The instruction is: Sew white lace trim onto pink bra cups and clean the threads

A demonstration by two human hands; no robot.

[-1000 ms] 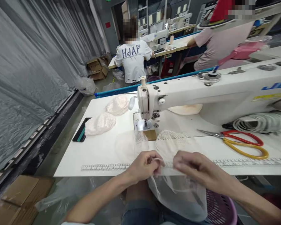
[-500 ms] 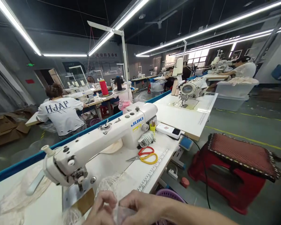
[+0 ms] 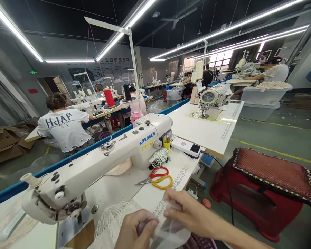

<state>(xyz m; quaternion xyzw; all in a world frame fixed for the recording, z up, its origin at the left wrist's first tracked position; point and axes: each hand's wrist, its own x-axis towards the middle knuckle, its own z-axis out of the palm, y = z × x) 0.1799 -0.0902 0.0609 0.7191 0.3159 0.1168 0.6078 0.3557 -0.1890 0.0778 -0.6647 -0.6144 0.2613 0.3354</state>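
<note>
A thin, translucent white sheet (image 3: 171, 235), either plastic film or sheer cloth, stretches between my hands at the bottom of the view. My left hand (image 3: 138, 228) is closed, pinching the sheet's left side between thumb and fingers. The other side is pinched in my right hand (image 3: 184, 211), which is slightly blurred. White stringy cords (image 3: 114, 216) lie in a loose bundle on the table just left of my left hand. The white sewing machine (image 3: 101, 155) stands behind and left of both hands. Scissors (image 3: 158, 178) with red and yellow handles lie beyond my right hand.
A printed ruler (image 3: 181, 176) runs along the table edge. Behind the scissors are coiled cord (image 3: 159, 157), a yellow cup (image 3: 167, 143) and a white device (image 3: 186, 146). At right stands a red stool (image 3: 259, 200). A person (image 3: 64, 124) sits at far left; others work farther back.
My hands have moved apart and rightward, spreading the translucent sheet between them. The right hand has risen towards the table edge. The camera view has shifted slightly.
</note>
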